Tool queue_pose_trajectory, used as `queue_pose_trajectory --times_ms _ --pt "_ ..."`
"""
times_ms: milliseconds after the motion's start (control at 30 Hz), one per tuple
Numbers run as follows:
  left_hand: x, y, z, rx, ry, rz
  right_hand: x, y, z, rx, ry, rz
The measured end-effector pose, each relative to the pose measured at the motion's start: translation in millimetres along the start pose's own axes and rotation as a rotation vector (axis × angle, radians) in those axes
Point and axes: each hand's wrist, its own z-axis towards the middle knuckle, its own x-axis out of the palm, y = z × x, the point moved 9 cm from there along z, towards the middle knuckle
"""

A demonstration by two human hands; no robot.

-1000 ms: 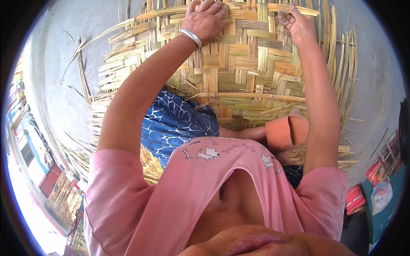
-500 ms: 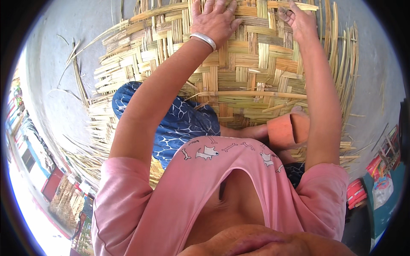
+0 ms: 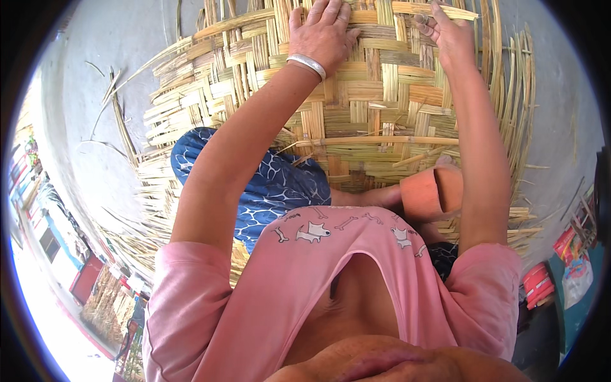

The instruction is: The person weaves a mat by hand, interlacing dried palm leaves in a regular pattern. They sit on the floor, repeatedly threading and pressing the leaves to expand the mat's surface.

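A woven mat (image 3: 356,92) of flat, yellow-green split strips, which look like reed or cane, lies under both arms. My left hand (image 3: 321,38), a silver bangle at its wrist, rests flat on the mat's far part with the fingers spread. To the right, my right hand (image 3: 453,41) is closed at a pale split strip (image 3: 461,12) running crosswise near the far edge of the view. Its fingers are curled and appear to grip that strip; the exact hold is partly hidden. A narrow loose strip (image 3: 375,140) lies crosswise on the mat nearer me.
My bent leg in blue patterned cloth (image 3: 273,184) and my foot in an orange sandal (image 3: 420,194) are on the mat. Long unwoven strip ends (image 3: 519,95) stick out at the right. Loose dry strips (image 3: 118,114) lie on the grey floor (image 3: 76,159) at left.
The whole view has shifted slightly. The left hand stays flat on the mat, and the right hand remains at the crosswise strip with little visible movement.
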Motion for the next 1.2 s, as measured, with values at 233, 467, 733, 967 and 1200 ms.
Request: queue_pose_trajectory --times_ms 233,467,733,967,1200 --pt "-3 -2 7 0.046 0.025 0.034 -7 -10 5 0.104 0.012 0.223" --pt "-15 -52 65 0.333 0.047 -0.099 -21 -19 22 0.057 0.17 0.457" --pt "-13 -65 127 0.09 0.417 -0.559 -16 17 -4 -0.062 0.534 0.252" --pt "-16 -50 120 -0.082 0.116 -0.569 -24 76 34 -0.398 0.134 -0.238" --pt "-37 -54 108 -0.207 0.03 -0.492 -22 66 101 -0.118 0.076 -0.578"
